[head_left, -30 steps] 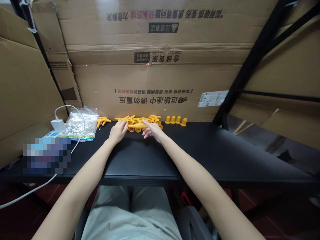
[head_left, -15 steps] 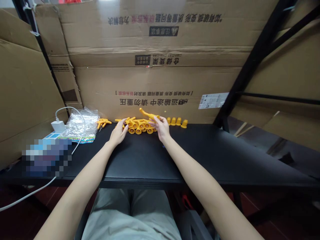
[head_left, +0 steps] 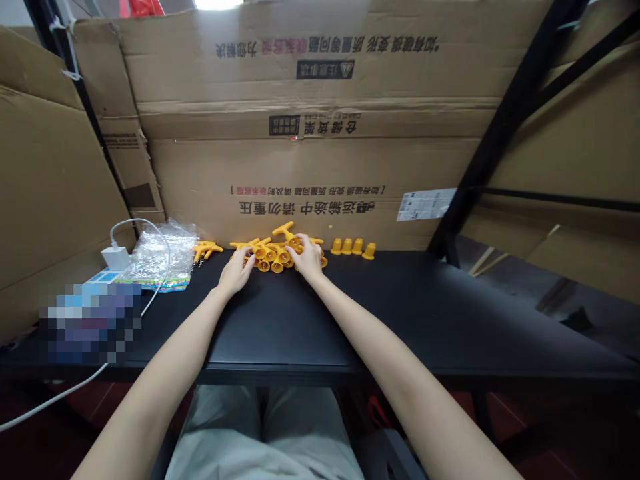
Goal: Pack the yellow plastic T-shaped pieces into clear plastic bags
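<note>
From the head view I have the right hand (head_left: 307,259) with its fingers closed around the bell end of one yellow T-handled piece (head_left: 286,229), at the top of a pile of like pieces (head_left: 277,266) near the back of the table (head_left: 290,320). Its crossbar points up and away, its hollow mouth towards me; I judge the grip sits on the bell because that is the broadest part. The left hand (head_left: 235,271) is at the pile's left end, thumb and fingers loosely parted, probably bracing pieces that could roll. Bells mostly face front and bars lean back, which seems to let them nest. To the right, four yellow bell-shaped caps (head_left: 347,247) stand on their wide rims, likely for steadiness. Left of the pile, yellow handles with metal spirals (head_left: 207,247) lie beside a clear plastic bag (head_left: 161,251), apart from both hands.
</note>
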A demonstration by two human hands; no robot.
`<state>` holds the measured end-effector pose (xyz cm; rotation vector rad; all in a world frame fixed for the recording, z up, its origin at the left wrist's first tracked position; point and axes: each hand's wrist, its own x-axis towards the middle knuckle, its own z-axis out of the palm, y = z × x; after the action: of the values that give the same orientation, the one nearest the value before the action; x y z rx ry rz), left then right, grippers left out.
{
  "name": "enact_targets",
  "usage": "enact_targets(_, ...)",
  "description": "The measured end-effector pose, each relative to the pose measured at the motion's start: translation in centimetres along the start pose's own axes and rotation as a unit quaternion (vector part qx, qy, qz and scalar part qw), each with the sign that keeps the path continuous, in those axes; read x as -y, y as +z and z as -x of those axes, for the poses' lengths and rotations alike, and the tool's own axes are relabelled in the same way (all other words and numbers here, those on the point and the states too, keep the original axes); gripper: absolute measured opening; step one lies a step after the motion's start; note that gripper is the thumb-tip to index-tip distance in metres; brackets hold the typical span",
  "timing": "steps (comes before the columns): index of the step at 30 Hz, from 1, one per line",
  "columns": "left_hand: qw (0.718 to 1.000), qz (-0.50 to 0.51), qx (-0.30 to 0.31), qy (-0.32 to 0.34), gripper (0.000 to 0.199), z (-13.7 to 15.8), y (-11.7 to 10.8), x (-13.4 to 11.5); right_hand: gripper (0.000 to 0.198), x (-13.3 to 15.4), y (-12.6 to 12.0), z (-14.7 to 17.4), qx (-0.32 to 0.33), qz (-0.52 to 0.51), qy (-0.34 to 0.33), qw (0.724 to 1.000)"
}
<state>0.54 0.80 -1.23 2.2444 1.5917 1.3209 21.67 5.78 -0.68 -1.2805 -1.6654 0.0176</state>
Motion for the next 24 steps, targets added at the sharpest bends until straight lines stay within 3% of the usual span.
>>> enact_targets(4, 0.999, -0.034, 0.004, -0.002, 0.026, 0.0, 0.0, 0.2, 0.033, 1.7, 1.0, -0.4, 0.033, 0.046, -0.010, 0.998)
enact_targets(9, 0.994, -0.090, 0.008, -0.057, 0.021, -0.2, 0.2, 0.8, 0.035, 3.7, 1.8, -0.2, 0.135, 0.137, 0.019, 0.981)
enact_targets(16, 0.974, -0.176, 0.037, -0.137, 0.024, -0.4, -0.2, 1.4, 0.060, 3.6, 0.9, -0.5, 0.198, 0.169, 0.011, 0.965)
enact_targets(19, 0.952, -0.226, 0.031, -0.204, 0.032, -0.5, -0.9, 1.9, 0.058, 2.4, -0.3, -0.8, 0.156, 0.155, -0.008, 0.975)
enact_targets(24, 0.904, -0.255, -0.010, -0.344, 0.056, -0.8, -2.2, 3.5, 0.045, -2.0, -3.1, -0.8, -0.006, 0.095, -0.026, 0.995)
